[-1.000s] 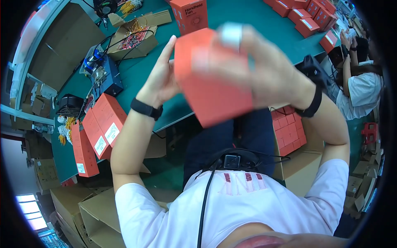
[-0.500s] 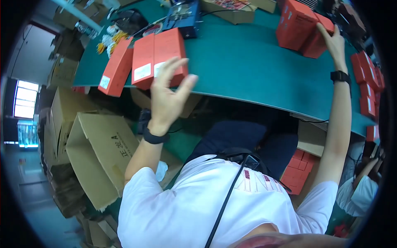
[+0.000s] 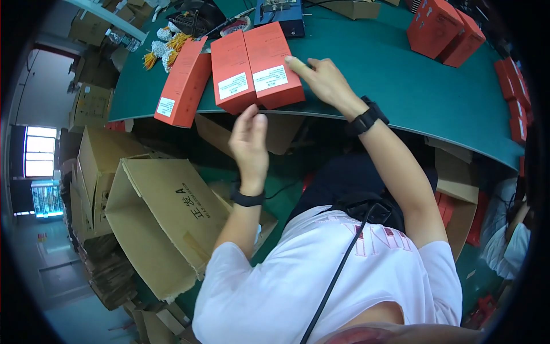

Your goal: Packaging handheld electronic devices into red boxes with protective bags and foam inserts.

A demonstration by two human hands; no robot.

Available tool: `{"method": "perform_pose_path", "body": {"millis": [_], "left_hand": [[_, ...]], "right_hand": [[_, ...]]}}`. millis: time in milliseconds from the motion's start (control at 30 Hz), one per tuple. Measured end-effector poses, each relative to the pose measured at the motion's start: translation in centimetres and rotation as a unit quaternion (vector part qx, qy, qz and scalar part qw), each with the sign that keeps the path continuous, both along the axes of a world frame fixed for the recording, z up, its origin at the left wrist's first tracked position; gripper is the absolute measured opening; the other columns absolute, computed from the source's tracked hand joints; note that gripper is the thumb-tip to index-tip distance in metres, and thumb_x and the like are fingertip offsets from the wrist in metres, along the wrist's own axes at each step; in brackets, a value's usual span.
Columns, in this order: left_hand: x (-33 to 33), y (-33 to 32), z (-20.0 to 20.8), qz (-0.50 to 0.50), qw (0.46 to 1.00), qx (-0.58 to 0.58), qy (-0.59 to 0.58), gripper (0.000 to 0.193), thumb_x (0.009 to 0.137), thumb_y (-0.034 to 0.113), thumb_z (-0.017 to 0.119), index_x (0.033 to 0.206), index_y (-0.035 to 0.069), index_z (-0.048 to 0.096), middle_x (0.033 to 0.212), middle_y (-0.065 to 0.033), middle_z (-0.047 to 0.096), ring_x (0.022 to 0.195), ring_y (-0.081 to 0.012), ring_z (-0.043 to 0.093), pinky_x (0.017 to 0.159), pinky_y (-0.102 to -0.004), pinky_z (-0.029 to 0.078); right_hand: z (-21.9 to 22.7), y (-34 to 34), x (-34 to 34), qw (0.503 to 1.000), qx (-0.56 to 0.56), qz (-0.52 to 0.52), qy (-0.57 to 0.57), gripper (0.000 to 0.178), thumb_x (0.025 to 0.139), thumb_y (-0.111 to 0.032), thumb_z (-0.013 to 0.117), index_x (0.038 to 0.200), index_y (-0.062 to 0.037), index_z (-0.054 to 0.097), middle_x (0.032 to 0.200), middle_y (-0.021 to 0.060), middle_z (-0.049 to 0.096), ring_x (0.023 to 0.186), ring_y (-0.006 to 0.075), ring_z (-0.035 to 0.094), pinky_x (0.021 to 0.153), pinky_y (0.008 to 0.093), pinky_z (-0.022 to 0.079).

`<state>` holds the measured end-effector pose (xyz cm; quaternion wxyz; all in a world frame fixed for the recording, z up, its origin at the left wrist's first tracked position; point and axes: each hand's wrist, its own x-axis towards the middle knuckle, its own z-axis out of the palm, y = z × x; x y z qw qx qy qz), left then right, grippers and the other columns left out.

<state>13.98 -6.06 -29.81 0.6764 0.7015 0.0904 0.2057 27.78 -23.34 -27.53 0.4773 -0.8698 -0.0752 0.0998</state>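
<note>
seen from above, a person in a white t-shirt works at a green table. two tall orange-red boxes lie side by side at its near edge: the left box and the right box, touching along their length, each with a white label toward the person.

the right hand is at the right box's outer side, its fingers spread fairly wide; one fingertip meets the box's edge in view, though whether it presses there cannot be told. the left hand is just below the boxes' near ends, fingers loosely bent and bunched, with a narrow gap to the thumb; whether its fingertips touch a box cannot be told. both wrists wear black bands.

to the left, a slimmer red box lies at a slant, its near end at the table edge. beyond it are white-and-yellow bundles. well apart, toward the far right, two more red boxes stand together. below the table, at left, an open cardboard carton is tipped on its side.
</note>
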Motion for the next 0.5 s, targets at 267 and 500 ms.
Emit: {"method": "perform_pose_path", "body": {"millis": [267, 500], "left_hand": [[-1.4, -3.6, 1.1, -0.16, 0.987, 0.014, 0.021, 0.06, 0.105, 0.028, 0.055, 0.15, -0.008, 0.038, 0.15, -0.0185, 0.046, 0.13, -0.0215, 0.051, 0.109, -0.0324, 0.039], [1.5, -10.0, 4.8, -0.323, 0.931, -0.165, -0.037, 0.118, 0.084, 0.036, 0.083, 0.158, -0.005, 0.0, 0.163, -0.0305, 0.013, 0.151, -0.0394, 0.021, 0.121, -0.0476, 0.021]], "right_hand": [[1.7, -1.4, -5.0, 0.98, 0.199, 0.001, 0.022, 0.052, 0.102, -0.04, 0.054, 0.122, 0.0061, 0.065, 0.117, 0.0142, 0.069, 0.103, 0.0175, 0.062, 0.093, 0.0305, 0.046], [3.2, -11.4, -12.0, 0.892, 0.437, -0.103, -0.051, 0.066, 0.093, -0.01, 0.066, 0.15, 0.0057, 0.037, 0.138, 0.0135, 0.055, 0.123, 0.0217, 0.057, 0.108, 0.0336, 0.043]]}}
